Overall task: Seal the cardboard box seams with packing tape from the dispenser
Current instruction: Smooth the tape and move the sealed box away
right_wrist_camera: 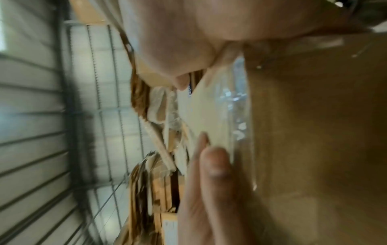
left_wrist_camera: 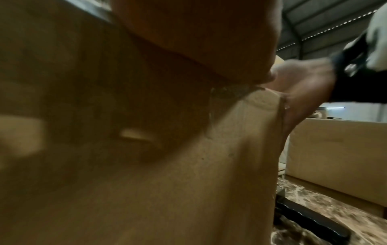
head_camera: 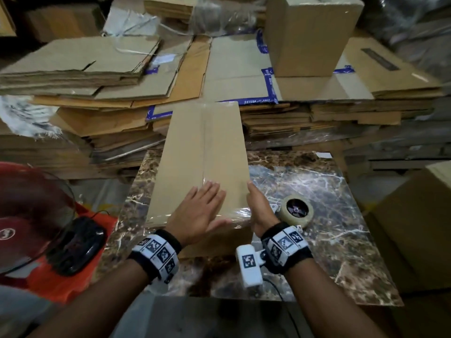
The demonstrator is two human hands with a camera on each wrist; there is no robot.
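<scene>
A long brown cardboard box (head_camera: 202, 154) stands on the brown-and-white marbled tabletop (head_camera: 317, 215), its far end up against the stacks of flattened cardboard (head_camera: 97, 93) behind. A strip of clear packing tape (head_camera: 204, 142) runs down the centre seam of its top, and more shiny tape wraps the near edge. The left hand (head_camera: 197, 211) lies flat on the top near that edge, fingers straight and spread, pressing down over the seam. The right hand (head_camera: 260, 206) is laid against the box's right side at the near corner, fingers straight along the cardboard, gripping nothing. Just right of that hand a roll of clear tape on its dispenser (head_camera: 296, 211) sits on the tabletop. At the far left are a black computer mouse (head_camera: 78, 245) and an orange plastic bag (head_camera: 66, 279).
</scene>
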